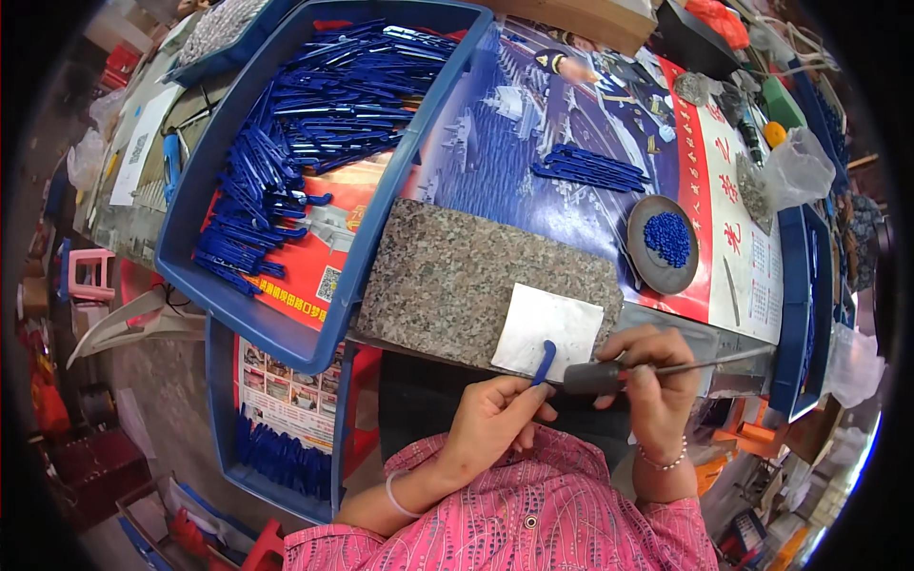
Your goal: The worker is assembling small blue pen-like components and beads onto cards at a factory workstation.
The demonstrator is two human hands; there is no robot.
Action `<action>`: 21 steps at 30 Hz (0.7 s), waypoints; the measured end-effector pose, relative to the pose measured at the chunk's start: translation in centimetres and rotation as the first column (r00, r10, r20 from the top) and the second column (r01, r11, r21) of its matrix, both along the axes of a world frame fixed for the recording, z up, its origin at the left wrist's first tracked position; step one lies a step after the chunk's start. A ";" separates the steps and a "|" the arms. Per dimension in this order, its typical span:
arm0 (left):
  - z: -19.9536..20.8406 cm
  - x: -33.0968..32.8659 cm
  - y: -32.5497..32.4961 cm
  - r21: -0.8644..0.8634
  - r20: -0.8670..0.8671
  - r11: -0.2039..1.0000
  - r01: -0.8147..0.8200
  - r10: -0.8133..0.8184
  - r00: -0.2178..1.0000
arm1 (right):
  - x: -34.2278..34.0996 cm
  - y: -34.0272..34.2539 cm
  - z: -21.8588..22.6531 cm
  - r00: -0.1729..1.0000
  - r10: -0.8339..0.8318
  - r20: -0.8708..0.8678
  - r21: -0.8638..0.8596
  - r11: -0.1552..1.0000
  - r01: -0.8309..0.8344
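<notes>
My left hand (pixel 505 411) pinches a thin blue strip with a curved tip (pixel 545 362) between thumb and fingers. The strip's curved end lies over a white square pad (pixel 526 322) at the near edge of a speckled granite slab (pixel 438 276). Close beside it, my right hand (pixel 657 376) is closed around a dark-handled tool (pixel 592 378). The tool's handle points left toward the strip, and its thin metal shaft sticks out to the right. Beyond the slab, several similar blue strips (pixel 592 168) lie in a small pile. A round dish (pixel 687 274) holds small blue beads.
A large blue tray (pixel 357 276) heaped with blue strips stands left of the slab. A lower blue tray (pixel 224 419) holds more strips. A printed poster (pixel 571 224) covers the table. At the right edge are another blue tray (pixel 792 381) and a clear plastic bag (pixel 800 169).
</notes>
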State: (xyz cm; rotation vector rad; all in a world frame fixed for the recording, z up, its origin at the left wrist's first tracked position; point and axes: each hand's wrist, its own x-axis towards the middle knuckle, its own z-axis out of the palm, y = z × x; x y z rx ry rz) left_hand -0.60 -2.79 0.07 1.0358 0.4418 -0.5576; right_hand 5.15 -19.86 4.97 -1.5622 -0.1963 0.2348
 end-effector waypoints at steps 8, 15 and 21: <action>-0.3 0.0 0.3 0.007 0.026 1.000 0.029 -0.030 0.999 | 0.3 2.3 0.8 0.890 0.291 0.351 -0.462 0.880 -0.106; 0.0 -0.3 0.6 -0.026 0.018 0.999 0.036 -0.036 0.999 | 0.7 3.8 0.6 0.880 0.385 0.279 -0.598 0.787 -0.155; 0.1 0.2 0.4 -0.038 0.007 0.999 0.025 -0.024 1.000 | -0.9 2.9 4.0 0.929 0.179 0.324 -0.406 0.913 -0.034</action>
